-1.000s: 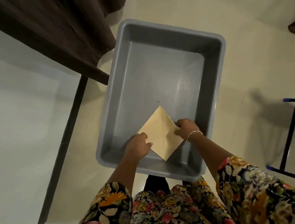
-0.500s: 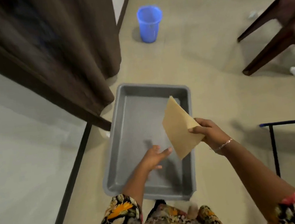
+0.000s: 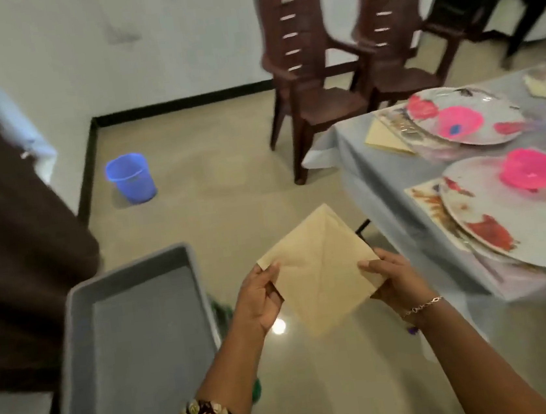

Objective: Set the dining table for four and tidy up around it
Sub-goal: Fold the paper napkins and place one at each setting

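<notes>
A folded beige napkin point(image 3: 319, 269) is held in the air above the floor, one corner pointing away from me. My left hand point(image 3: 258, 300) pinches its left corner and my right hand point(image 3: 393, 276) pinches its right corner. To the right stands the dining table point(image 3: 386, 200) under a light blue cloth. On it lie two flowered plates point(image 3: 469, 116) point(image 3: 517, 213), each on a placemat with a pink bowl on top. Another beige napkin point(image 3: 382, 136) lies beside the far plate.
A grey plastic tub point(image 3: 137, 341) sits on the floor at lower left, nothing visible inside. Two brown plastic chairs point(image 3: 311, 76) stand by the wall behind the table. A blue bucket point(image 3: 132, 178) is on the floor near a dark curtain point(image 3: 13, 236).
The napkin was lifted out of the grey tub by my right hand, then my left hand took its other corner. The view swung up and right toward the dining table.
</notes>
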A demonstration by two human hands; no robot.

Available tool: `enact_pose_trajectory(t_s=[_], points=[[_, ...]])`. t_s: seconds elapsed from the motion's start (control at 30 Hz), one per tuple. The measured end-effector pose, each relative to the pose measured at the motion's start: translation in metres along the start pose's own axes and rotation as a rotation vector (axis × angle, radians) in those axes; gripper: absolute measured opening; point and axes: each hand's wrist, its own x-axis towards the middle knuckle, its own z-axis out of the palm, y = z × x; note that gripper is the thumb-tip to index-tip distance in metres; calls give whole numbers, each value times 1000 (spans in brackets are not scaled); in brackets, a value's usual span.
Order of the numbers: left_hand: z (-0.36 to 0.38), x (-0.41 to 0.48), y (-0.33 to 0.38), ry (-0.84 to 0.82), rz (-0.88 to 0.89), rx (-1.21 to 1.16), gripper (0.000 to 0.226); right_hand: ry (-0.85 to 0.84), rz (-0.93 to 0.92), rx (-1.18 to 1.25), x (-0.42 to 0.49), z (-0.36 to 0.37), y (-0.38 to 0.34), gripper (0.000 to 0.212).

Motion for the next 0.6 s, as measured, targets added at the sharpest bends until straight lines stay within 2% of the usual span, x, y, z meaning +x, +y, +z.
enact_pose_trajectory(t_s=[0.13,0.27,0.6], points=[[98,-18,-67,-138,-36,170,21,215,-96,86,-56,-104,-8,9],[183,-29,-130,-237,-72,320,19,414,-163,103,-109,-192,-18,18],[335,-27,-229,-305,-26,586,17,810,-333,133,-175,-353,-36,23]])
